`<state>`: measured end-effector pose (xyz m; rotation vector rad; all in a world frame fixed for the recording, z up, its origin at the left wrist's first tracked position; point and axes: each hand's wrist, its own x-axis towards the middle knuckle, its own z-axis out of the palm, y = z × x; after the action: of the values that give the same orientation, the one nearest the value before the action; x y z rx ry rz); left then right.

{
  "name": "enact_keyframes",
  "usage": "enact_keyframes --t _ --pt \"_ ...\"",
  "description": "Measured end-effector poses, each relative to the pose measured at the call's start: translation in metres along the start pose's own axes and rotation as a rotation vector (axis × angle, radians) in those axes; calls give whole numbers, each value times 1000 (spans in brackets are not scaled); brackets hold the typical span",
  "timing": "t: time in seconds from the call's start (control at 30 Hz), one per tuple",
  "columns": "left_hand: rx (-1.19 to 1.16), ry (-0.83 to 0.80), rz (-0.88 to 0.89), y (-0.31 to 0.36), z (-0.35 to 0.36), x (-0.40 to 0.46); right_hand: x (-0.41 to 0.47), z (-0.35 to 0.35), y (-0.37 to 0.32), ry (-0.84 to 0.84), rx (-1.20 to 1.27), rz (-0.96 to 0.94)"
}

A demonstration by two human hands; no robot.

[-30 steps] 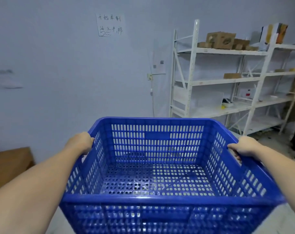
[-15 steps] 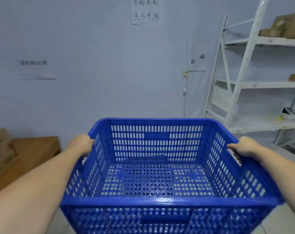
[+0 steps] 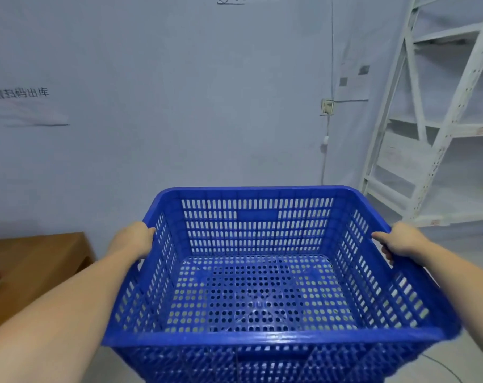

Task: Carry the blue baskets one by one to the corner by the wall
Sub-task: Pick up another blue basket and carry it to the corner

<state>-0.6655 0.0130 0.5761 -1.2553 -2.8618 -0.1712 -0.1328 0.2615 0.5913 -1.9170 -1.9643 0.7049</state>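
An empty blue perforated plastic basket [image 3: 258, 225] fills the lower middle of the head view, held up off the floor. My left hand [image 3: 134, 239] grips its left rim and my right hand [image 3: 400, 241] grips its right rim. Both forearms reach in from the bottom corners. The basket's far wall faces a pale blue wall [image 3: 179, 106] close ahead.
A white metal shelving rack [image 3: 439, 139] stands at the right against the wall. A brown cardboard box [image 3: 33, 269] sits low at the left. A wall socket with a hanging cable [image 3: 327, 107] is beside the rack. A thin cable lies on the floor at bottom right.
The view has turned left and moved closer to the wall: the rack slid toward the right edge and the box came further into view. Both hands keep the same grip on the basket.
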Motion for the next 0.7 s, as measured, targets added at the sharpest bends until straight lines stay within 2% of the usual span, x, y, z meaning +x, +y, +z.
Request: enact_keyframes --t 0.07,0.3,0.47,0.7 --pt "-52 16 -42 10 9 30 34 9 -8 -30 -7 -3" --pt "-10 -5 -99 41 42 121 149 34 -43 -56 -11 -49" --pt "-130 2 -226 59 76 180 228 61 -69 -106 -59 -61" --pt "-69 -98 -196 72 153 289 348 137 -85 -140 -135 -24"
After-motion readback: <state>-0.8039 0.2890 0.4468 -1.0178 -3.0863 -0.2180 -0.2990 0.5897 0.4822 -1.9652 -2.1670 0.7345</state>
